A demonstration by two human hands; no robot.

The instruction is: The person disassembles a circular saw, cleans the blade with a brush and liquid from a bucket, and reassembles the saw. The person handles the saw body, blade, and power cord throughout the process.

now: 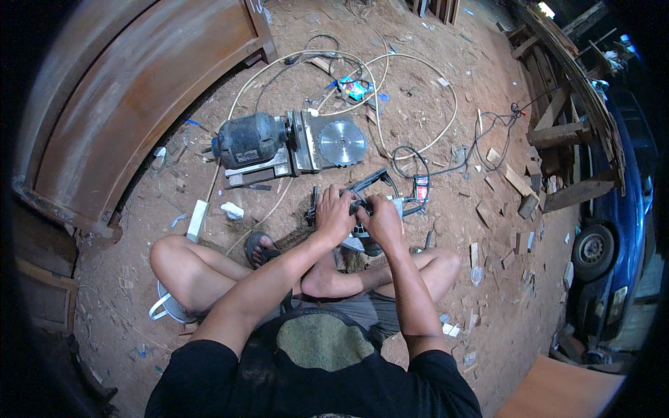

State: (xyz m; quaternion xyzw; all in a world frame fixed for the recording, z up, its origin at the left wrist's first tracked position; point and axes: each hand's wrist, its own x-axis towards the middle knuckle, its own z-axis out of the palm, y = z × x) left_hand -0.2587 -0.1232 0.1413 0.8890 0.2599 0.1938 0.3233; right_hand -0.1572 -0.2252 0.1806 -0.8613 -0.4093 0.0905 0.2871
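A black and silver power tool, which looks like a handheld circular saw, stands on the ground in front of my crossed legs. My left hand grips its left side, fingers bent over the dark body. From the right, my right hand is closed on its upper part, the thumb close to my left fingers. Whether a small part sits between the fingertips is hidden. A dark bar sticks out beyond my hands. Just ahead, a round toothed saw blade lies flat on the metal base beside an electric motor.
A pale hose and dark cables loop over the dirt floor. Wood offcuts litter the right side, below a timber rack and a blue vehicle. Large wooden panels stand at left. A white block lies by my left knee.
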